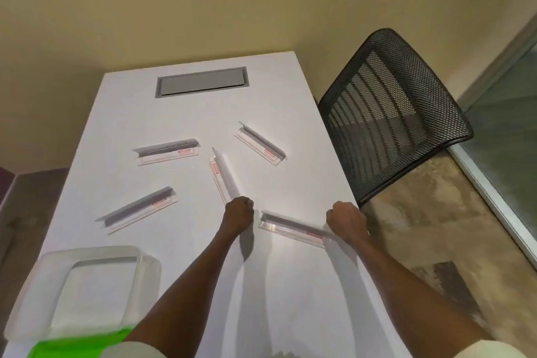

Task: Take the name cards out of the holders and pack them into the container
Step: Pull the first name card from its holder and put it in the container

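Note:
Several clear acrylic holders with white name cards lie scattered on the white table. My left hand is a closed fist at the near end of the middle holder. My right hand is also a closed fist, at the right end of the nearest holder. I cannot see either hand gripping a holder. Other holders lie at the left, back left and back right. The clear plastic container stands at the near left with nothing in it.
A green lid lies at the near left edge, in front of the container. A grey cable hatch is set into the table's far end. A black mesh chair stands close to the table's right side.

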